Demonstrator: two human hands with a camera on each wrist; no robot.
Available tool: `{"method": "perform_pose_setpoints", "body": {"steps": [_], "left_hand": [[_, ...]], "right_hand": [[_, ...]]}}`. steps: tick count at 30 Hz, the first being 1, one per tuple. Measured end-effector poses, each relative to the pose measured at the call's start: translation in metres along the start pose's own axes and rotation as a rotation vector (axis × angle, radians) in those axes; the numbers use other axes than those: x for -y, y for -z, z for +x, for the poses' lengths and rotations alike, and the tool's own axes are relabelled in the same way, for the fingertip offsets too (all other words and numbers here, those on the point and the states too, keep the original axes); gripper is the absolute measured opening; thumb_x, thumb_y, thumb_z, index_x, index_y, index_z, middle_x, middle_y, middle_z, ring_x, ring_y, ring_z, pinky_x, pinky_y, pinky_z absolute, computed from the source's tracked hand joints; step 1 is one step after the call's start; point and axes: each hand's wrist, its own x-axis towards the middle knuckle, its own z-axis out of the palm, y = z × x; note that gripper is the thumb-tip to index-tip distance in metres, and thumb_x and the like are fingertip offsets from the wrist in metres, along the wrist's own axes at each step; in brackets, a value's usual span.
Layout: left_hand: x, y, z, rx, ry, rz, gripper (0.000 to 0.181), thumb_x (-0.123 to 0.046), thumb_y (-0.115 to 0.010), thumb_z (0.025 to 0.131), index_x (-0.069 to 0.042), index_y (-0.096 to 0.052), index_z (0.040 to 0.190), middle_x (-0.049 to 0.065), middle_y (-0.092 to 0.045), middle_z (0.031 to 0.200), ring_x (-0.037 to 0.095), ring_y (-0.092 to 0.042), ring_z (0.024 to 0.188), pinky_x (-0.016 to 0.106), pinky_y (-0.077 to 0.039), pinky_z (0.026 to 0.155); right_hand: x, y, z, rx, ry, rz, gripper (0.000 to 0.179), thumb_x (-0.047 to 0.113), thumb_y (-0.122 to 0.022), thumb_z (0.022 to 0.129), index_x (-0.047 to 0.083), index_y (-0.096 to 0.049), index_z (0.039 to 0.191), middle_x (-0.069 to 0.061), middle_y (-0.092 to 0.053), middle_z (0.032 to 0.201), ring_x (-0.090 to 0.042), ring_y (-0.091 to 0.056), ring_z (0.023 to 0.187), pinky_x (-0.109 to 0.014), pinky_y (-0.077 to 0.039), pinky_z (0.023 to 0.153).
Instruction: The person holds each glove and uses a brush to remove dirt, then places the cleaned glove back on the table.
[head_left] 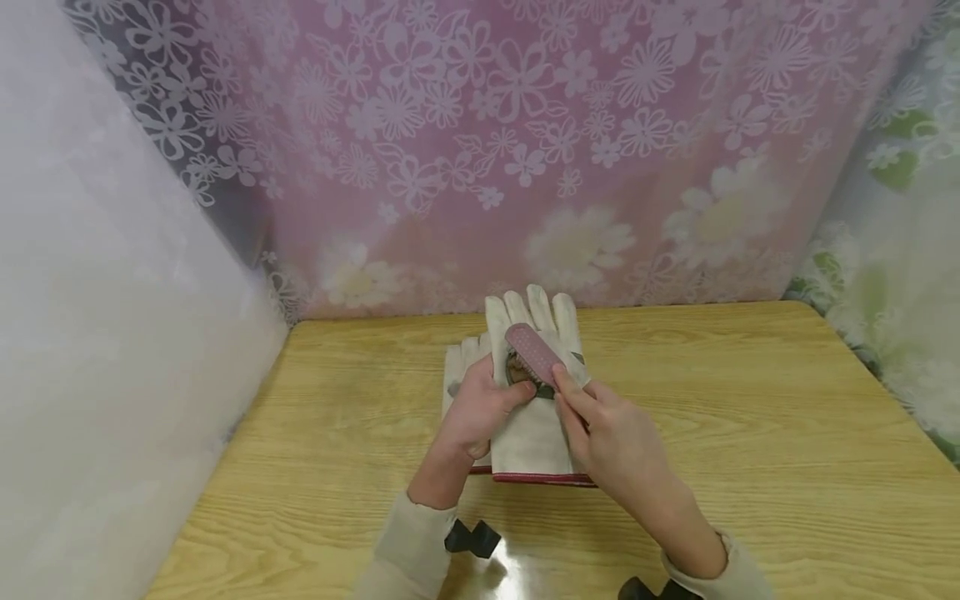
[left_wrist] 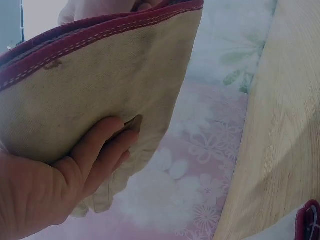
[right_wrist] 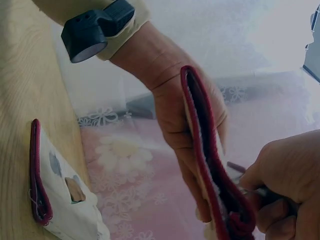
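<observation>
An off-white work glove [head_left: 532, 437] with a red-trimmed cuff is held up over the table, its fingers pointing away. My left hand [head_left: 480, 408] grips it from the left side, thumb on the front over a dark printed patch and fingers behind. In the left wrist view those fingers [left_wrist: 105, 145] press the cloth below the cuff. My right hand [head_left: 611, 425] pinches the end of a small pink brush [head_left: 534, 354], bristles against the patch. A second, matching glove [right_wrist: 70, 195] lies on the table beneath, partly hidden by the held one.
The wooden table [head_left: 337, 433] runs back to a pink flowered curtain [head_left: 487, 167]. A plain white sheet [head_left: 135, 292] hangs at the left and a flowered one [head_left: 900, 292] at the right. A black wrist-worn device [head_left: 472, 539] sits at the left cuff.
</observation>
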Motion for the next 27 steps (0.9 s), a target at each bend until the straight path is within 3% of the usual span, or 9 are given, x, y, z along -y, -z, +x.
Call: {"method": "perform_pose_setpoints", "body": {"steps": [5, 9, 14, 19, 22, 27], "left_hand": [[0.000, -0.002, -0.001, -0.014, -0.016, 0.054, 0.041, 0.004, -0.055, 0.093, 0.005, -0.050, 0.135, 0.025, -0.065, 0.110, 0.018, -0.069, 0.082, 0.033, -0.058, 0.071], [-0.003, 0.002, 0.000, -0.012, -0.001, 0.034, 0.044, 0.002, -0.055, 0.095, 0.003, -0.047, 0.138, 0.023, -0.065, 0.111, 0.018, -0.070, 0.083, 0.034, -0.059, 0.073], [-0.006, 0.012, 0.002, -0.036, 0.027, -0.075, 0.044, 0.003, -0.052, 0.096, 0.006, -0.043, 0.139, 0.018, -0.063, 0.111, 0.019, -0.070, 0.086, 0.035, -0.059, 0.073], [-0.006, 0.013, 0.002, -0.058, 0.033, -0.135, 0.045, 0.003, -0.048, 0.098, 0.005, -0.040, 0.141, 0.021, -0.062, 0.118, 0.021, -0.071, 0.091, 0.035, -0.059, 0.074], [-0.004, 0.007, -0.001, -0.015, 0.044, -0.122, 0.045, 0.002, -0.048, 0.098, 0.002, -0.041, 0.143, 0.020, -0.064, 0.115, 0.021, -0.071, 0.088, 0.037, -0.060, 0.073], [0.001, -0.010, -0.003, 0.056, 0.012, -0.102, 0.044, 0.002, -0.046, 0.099, 0.000, -0.041, 0.143, 0.018, -0.064, 0.113, 0.020, -0.071, 0.087, 0.037, -0.059, 0.075]], "right_hand": [[-0.003, -0.006, 0.000, -0.054, 0.020, 0.014, 0.040, 0.003, -0.075, 0.083, -0.002, -0.069, 0.121, -0.003, -0.049, 0.066, -0.002, -0.026, 0.050, -0.017, -0.027, 0.041], [-0.004, -0.007, 0.001, -0.059, 0.037, 0.025, 0.041, 0.003, -0.075, 0.082, -0.001, -0.069, 0.122, -0.004, -0.050, 0.066, -0.002, -0.026, 0.050, -0.017, -0.027, 0.042], [-0.004, -0.004, 0.002, -0.017, 0.078, 0.027, 0.042, 0.003, -0.077, 0.081, 0.000, -0.070, 0.122, -0.002, -0.047, 0.065, -0.001, -0.024, 0.052, -0.017, -0.026, 0.042], [-0.002, 0.004, 0.001, 0.069, 0.049, 0.069, 0.043, 0.002, -0.076, 0.082, 0.000, -0.068, 0.124, 0.002, -0.047, 0.066, 0.000, -0.025, 0.053, -0.017, -0.029, 0.044], [0.000, 0.006, 0.001, 0.075, 0.024, 0.053, 0.042, 0.004, -0.075, 0.084, 0.000, -0.067, 0.125, 0.000, -0.050, 0.067, 0.000, -0.027, 0.053, -0.018, -0.030, 0.044], [0.001, 0.003, 0.000, -0.019, 0.004, 0.047, 0.042, 0.000, -0.075, 0.082, -0.001, -0.068, 0.124, -0.001, -0.047, 0.065, 0.000, -0.025, 0.052, -0.017, -0.028, 0.043]]}}
